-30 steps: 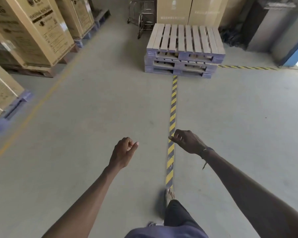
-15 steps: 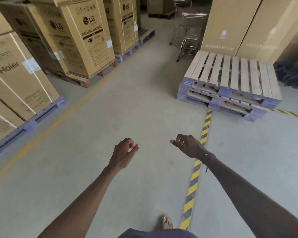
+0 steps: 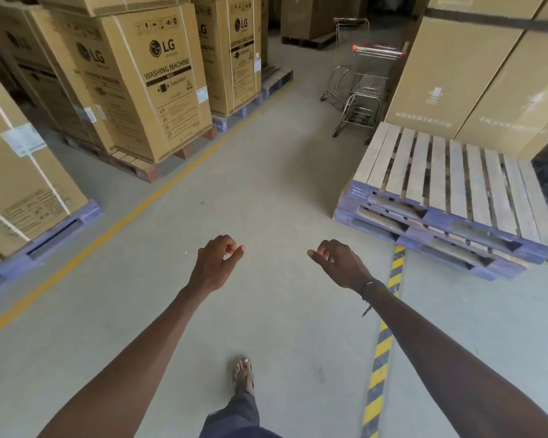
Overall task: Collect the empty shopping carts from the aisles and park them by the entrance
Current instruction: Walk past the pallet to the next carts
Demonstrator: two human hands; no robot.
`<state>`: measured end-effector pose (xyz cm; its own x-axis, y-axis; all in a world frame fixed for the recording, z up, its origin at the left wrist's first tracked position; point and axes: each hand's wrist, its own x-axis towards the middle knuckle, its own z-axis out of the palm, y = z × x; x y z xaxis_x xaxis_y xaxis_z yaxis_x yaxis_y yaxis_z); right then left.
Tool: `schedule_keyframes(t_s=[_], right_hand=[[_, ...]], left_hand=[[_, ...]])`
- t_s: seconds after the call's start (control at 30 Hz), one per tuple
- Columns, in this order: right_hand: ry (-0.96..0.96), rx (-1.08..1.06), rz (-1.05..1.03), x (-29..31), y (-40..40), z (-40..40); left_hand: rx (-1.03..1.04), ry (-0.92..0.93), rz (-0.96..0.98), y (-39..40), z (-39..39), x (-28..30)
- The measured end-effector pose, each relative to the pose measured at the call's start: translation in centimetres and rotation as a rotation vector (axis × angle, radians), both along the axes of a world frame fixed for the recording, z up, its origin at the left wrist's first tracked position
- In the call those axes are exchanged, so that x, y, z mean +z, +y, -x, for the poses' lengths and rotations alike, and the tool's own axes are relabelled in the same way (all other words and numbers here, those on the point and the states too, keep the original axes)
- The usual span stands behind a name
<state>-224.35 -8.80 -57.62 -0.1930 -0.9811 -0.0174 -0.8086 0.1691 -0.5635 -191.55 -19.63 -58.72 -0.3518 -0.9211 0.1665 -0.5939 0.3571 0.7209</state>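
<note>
An empty metal shopping cart (image 3: 359,90) with a red-tipped handle stands far ahead in the aisle, beside tall cardboard boxes. A second cart (image 3: 350,28) shows dimly further back. My left hand (image 3: 217,262) is stretched out in front of me, fingers loosely curled, holding nothing. My right hand (image 3: 339,263) hangs at the same height, fingers also loosely curled and empty. Both hands are well short of the carts, over bare concrete floor.
Stacked pallets (image 3: 450,197) lie ahead on the right. Boxed washing machines (image 3: 149,86) on pallets line the left side behind a yellow floor line (image 3: 114,222). Large cardboard boxes (image 3: 475,74) rise behind the pallets. Black-and-yellow hazard tape (image 3: 383,336) runs along the floor.
The view has swung left and advanced; the pallets moved to the right and the cart came closer. Both hands stay raised and empty.
</note>
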Motion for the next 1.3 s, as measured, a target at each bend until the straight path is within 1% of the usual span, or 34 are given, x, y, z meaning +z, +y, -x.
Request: schedule_keyframes(t_s=[0.2,0.37,0.6,0.8,0.97,1.13,1.3], right_hand=[[-0.033,-0.089,-0.016,1.8,-15.2,3.7],[-0.053,-0.132,0.01,1.9,-26.0,6.7],[-0.044,-0.133,0.076,0.4,-43.4,12.7],[-0.03,-0.109,0.149,-0.9,-61.4,21.2],[-0.009,-0.105,0.171,1.3,-75.0,28.7],[0.013,-0.118,0.175,3.5,-85.9,34.6],[0.033,-0.148,0.119,2.6,-95.2,40.5]], left_hand=[[-0.087,-0.005,-0.016,-17.7,5.0,2.4],[-0.155,0.0,0.0,-30.4,9.3,4.1],[-0.189,-0.017,0.013,-47.3,16.1,3.3],[-0.177,-0.019,0.025,-64.7,23.5,2.5],[-0.167,0.017,0.042,-78.2,30.5,4.0],[-0.182,0.051,0.073,-90.3,37.9,6.0],[-0.22,0.072,0.063,-101.5,44.4,4.8]])
